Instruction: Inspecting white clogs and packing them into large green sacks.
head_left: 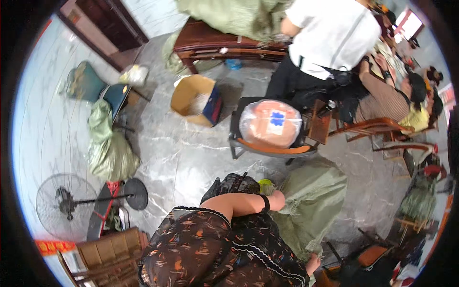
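Note:
A large pale green woven sack [318, 193] with a frayed mouth lies slack on the floor in front of me, on the right. My left hand [276, 201], with a dark band at the wrist, is closed on the sack's frayed edge. Lower down and nearer to me, my right hand [313, 263] grips another part of the same edge, its fingers only partly visible. A black plastic bag [234, 186] sits just beyond my left forearm, beside a small yellow-green object [266, 183] partly hidden by my hand.
Ahead stands a chair [272, 152] bearing a plastic-wrapped pinkish bundle [271, 122]. An open cardboard box [193, 98] is left of it. A standing fan [67, 203], a stuffed green sack [114, 155] and a wooden chair [112, 248] line the left. People [334, 36] work ahead right.

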`<state>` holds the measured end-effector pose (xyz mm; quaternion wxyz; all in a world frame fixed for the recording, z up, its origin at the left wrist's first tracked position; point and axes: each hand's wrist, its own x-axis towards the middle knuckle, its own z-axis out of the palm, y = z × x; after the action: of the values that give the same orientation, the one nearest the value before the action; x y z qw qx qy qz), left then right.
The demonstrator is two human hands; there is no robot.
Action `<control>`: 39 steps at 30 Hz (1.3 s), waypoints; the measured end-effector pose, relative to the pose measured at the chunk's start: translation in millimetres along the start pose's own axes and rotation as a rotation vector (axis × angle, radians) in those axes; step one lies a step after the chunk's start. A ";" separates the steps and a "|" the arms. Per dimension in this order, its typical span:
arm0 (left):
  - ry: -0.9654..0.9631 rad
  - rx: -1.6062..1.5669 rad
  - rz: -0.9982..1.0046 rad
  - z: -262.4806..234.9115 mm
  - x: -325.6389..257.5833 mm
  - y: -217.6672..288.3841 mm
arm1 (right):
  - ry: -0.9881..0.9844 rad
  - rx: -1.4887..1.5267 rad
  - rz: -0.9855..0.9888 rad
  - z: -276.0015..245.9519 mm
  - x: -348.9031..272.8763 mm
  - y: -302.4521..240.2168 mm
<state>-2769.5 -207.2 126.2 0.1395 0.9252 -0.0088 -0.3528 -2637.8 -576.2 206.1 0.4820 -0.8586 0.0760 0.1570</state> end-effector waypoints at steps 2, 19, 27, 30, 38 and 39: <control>-0.025 -0.043 -0.059 40.4 -12.2 14.5 | -0.087 -0.062 -0.060 -4.1 2.6 14.6; -0.094 0.207 0.202 140.1 -177.3 -110.5 | 0.038 -0.447 -0.110 134.3 -300.7 38.6; 0.033 0.447 0.475 169.2 -244.8 -209.2 | 0.183 0.160 0.327 247.0 -489.6 43.0; -0.044 0.498 0.524 166.9 -281.8 -227.2 | 0.286 0.420 0.469 288.2 -580.8 45.5; -0.020 0.690 0.612 241.7 -354.4 -329.0 | 0.645 0.653 0.415 446.6 -720.3 13.0; -0.021 0.651 0.594 233.4 -370.5 -339.1 | 0.670 0.670 0.438 465.8 -737.3 5.9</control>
<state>-3228.5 102.3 111.3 -0.0641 0.8745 -0.3866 -0.2858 -3423.4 -198.0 227.7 0.6355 -0.6243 0.4500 -0.0619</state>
